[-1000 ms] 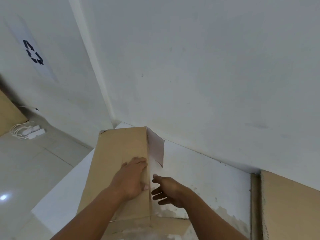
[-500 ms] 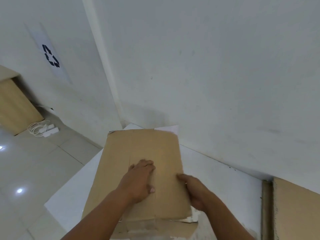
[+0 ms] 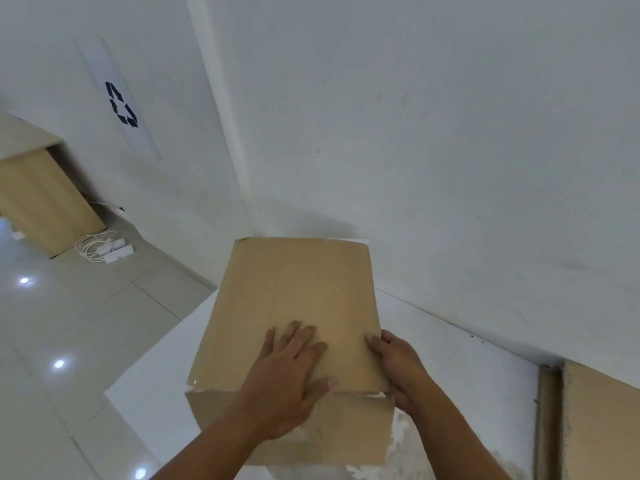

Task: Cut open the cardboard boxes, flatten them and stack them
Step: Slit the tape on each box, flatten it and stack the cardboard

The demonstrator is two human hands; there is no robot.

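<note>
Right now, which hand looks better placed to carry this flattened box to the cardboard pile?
Probably the right hand: it holds the flattened box by its right edge, nearest the cardboard pile. The left hand only lies flat on top.

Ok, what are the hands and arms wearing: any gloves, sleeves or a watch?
No gloves: the left hand and right hand are bare, with no ring on the fingers in view. The left forearm and right forearm are bare to the picture's bottom edge; no sleeve shows. No watch or band at either wrist.
</note>
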